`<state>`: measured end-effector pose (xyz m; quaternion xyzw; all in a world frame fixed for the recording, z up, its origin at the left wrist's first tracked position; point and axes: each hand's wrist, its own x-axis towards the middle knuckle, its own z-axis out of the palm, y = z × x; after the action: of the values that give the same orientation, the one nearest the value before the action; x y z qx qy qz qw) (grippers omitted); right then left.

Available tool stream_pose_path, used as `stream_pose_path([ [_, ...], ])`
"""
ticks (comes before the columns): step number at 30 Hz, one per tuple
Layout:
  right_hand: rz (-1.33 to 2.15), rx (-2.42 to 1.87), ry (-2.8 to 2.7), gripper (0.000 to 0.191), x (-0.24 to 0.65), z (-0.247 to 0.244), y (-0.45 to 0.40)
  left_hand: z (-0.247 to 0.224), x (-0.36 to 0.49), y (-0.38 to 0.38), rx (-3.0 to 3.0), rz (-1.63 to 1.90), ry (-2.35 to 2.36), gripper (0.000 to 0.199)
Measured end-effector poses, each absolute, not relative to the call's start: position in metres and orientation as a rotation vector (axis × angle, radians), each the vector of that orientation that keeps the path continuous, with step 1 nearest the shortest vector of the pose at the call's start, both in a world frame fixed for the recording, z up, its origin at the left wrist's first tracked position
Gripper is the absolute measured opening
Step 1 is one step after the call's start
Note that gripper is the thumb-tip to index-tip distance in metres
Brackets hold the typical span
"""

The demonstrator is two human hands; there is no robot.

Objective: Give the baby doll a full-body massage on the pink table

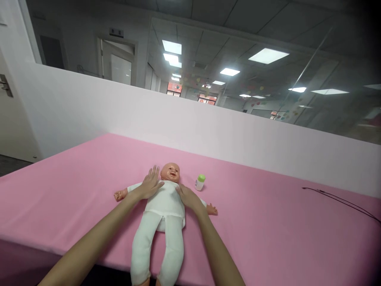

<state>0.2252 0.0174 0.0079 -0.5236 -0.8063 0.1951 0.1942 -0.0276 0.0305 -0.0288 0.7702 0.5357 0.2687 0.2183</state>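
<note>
One baby doll [165,202] lies face up on a pink-covered tabletop [59,202], dressed in a white suit, legs toward 6 o'clock, its two arms out at 9 and 3 o'clock. Two hands are in view. Left hand [151,183]: grip spread, fingers apart, palm down on the doll's chest near its 10 o'clock shoulder. Right hand [187,197]: grip flat, fingers together, resting on the doll's 2 o'clock shoulder. Neither pinches anything. One small bottle [200,182] with a green cap stands upright just beside the doll's head [170,173], at 3 o'clock from it, not touching. One thin black cable [339,201] lies well apart, at 3 o'clock from the doll.
</note>
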Motion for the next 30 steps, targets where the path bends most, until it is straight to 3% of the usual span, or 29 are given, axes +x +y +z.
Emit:
stream_pose_path([
  [4,0.423,-1.540,-2.170,0.052,0.232,-0.022,0.008,-0.054,-0.043,0.023,2.274,0.584,1.509,0.084],
  [11,0.218,-1.742,-2.218,0.047,0.244,-0.024,0.006,-0.045,-0.066,0.009,2.401,0.499,1.716,0.068],
  [19,0.344,-2.016,-2.106,0.041,0.293,-0.006,0.005,-0.033,-0.122,-0.012,2.246,0.506,1.743,0.065],
  [23,0.248,-2.373,-1.750,0.045,0.325,0.006,0.004,-0.024,-0.143,-0.023,2.125,0.585,1.725,0.041],
  [26,0.414,-2.612,-1.581,0.055,0.340,0.010,0.004,-0.020,-0.149,-0.026,1.977,0.614,1.608,0.036],
  [30,0.779,-2.439,-1.507,0.049,0.341,0.008,0.004,-0.017,-0.146,-0.019,1.709,0.892,1.548,0.053],
])
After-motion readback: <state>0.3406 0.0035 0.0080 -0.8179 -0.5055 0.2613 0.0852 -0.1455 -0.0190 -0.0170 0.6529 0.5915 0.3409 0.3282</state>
